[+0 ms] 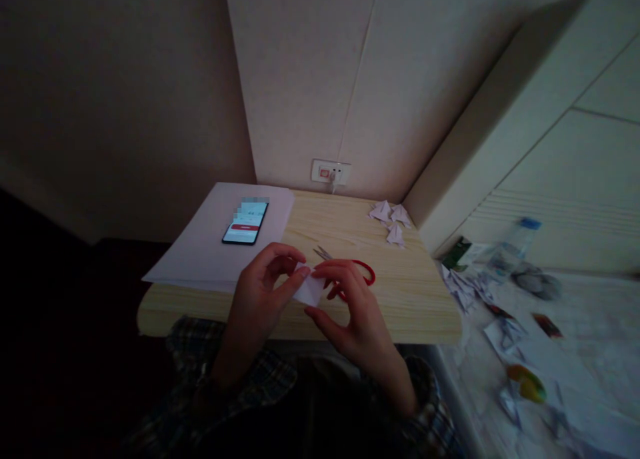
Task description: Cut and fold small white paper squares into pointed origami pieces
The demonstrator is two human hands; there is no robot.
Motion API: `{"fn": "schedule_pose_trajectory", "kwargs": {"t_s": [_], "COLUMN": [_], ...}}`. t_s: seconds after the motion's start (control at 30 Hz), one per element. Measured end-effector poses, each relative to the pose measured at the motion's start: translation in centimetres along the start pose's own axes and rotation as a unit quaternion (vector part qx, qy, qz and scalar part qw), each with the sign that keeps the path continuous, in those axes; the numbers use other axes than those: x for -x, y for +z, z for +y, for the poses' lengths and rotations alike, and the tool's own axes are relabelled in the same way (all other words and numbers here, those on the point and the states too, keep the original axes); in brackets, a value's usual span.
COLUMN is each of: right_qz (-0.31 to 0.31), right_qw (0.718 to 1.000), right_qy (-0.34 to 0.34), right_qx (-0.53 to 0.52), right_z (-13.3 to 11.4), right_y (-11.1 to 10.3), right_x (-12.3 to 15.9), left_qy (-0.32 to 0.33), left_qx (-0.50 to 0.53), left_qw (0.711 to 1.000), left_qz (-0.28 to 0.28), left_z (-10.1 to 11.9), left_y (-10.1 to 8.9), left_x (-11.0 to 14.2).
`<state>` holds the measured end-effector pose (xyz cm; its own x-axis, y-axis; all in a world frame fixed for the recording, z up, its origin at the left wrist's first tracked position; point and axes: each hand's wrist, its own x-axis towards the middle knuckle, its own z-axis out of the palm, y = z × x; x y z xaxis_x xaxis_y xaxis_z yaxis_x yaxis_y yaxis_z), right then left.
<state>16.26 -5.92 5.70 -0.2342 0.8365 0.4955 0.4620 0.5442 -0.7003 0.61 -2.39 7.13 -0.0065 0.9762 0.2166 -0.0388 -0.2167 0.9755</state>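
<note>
Plaid sleeves [271,380], paper [311,292] between hands [256,294] [353,304].

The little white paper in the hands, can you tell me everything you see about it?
The white paper looks thin and folded, with pointed corners and a faint crease. It is held tilted over the wood-look table. The left hand's grip pinches its upper left part, thumb on the visible face; fingers of the right hand's grip are at its upper right edge. Its underside is hidden.

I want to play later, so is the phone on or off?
On: the phone on the white paper has a lit screen with a red bar.
</note>
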Motion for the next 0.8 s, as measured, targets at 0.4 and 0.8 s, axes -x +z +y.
{"fn": "schedule_pose_trajectory", "kwargs": {"t_s": [0.4, 0.8], "right_qz": [-0.021, 0.004], "right_qw": [0.995, 0.993], "right_qy": [-0.078, -0.094], "right_qx": [0.063, 0.076], "right_z": [0.76, 0.46], "right_y": [-0.65, -0.66], "right_x": [0.40, 0.41], "left_qy": [-0.013, -0.021], "left_qx": [0.025, 0.039], "left_qw": [0.999, 0.999], "left_qz": [-0.021, -0.019], "left_z": [-0.04, -0.38], "left_y": [-0.19, -0.19], "left_x": [-0.07, -0.20]}}
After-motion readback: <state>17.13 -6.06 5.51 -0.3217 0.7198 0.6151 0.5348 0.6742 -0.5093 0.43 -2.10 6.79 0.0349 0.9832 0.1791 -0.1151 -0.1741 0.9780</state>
